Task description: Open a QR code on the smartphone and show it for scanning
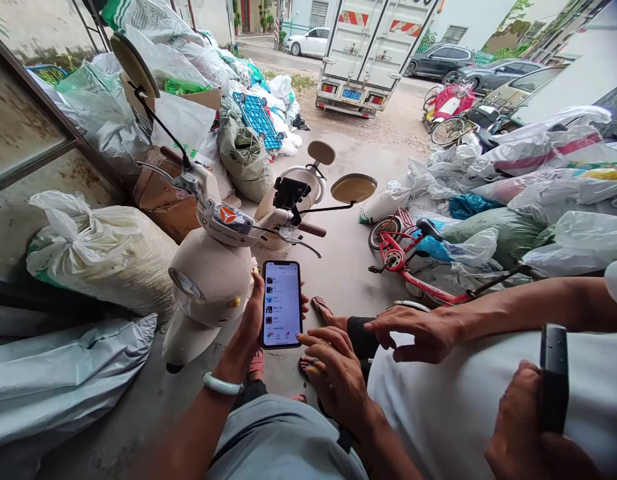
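A smartphone point(281, 303) with a lit list on its screen is upright in my left hand point(253, 313), whose fingers wrap round behind it and show at its right edge. A pale bangle point(222, 385) circles my left wrist. My right hand point(333, 367) is at the phone's lower right corner, one fingertip at the screen's bottom edge. Its fingers are bent but apart, with nothing held in them. Just beyond the phone stands a beige scooter point(213, 273) with mirrors and a phone mount.
At the right, another person's hand point(423, 330) reaches toward my right hand; their other hand point(521, 420) grips a dark device point(553, 380). Stuffed sacks point(108, 253) lie left, more bags point(533, 193) right. A red bicycle point(393, 257) lies near them. A truck point(373, 53) stands behind.
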{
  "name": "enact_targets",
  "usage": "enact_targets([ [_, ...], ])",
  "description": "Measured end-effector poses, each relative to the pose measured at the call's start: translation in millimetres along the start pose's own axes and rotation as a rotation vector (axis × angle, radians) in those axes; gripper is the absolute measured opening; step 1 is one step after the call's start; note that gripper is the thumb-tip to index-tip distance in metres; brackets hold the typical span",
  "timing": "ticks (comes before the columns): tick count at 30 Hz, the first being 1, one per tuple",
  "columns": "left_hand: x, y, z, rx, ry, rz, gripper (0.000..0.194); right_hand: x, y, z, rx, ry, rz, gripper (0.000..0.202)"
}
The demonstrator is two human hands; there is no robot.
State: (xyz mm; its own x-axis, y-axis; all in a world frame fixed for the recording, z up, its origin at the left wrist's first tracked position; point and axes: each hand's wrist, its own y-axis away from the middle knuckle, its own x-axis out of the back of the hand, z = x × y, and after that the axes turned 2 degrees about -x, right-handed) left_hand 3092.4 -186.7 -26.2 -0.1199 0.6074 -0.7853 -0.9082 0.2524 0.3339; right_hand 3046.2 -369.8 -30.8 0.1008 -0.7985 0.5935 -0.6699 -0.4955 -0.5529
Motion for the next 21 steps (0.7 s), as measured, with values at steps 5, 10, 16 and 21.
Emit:
enact_targets([
  [5, -2.0, 3, 1, 0.01, 0.001, -0.017, 0.085, -1, 0, 0, 0.012, 0.003, -0.004, 0.014],
  [10, 1.3, 3, -1, -0.023, -0.019, -0.008, 0.088, -1, 2, 0, 0.031, 0.007, -0.026, 0.013],
  [16, 8.5, -1, -5, 0.012, 0.04, -0.053, 0.091, -3, -7, 4, -0.047, 0.066, 0.027, 0.021],
  [21, 10.1, -1, -10, 0.043, -0.008, -0.034, 0.084, -4, -30, 17, -0.177, 0.169, 0.039, 0.03],
])
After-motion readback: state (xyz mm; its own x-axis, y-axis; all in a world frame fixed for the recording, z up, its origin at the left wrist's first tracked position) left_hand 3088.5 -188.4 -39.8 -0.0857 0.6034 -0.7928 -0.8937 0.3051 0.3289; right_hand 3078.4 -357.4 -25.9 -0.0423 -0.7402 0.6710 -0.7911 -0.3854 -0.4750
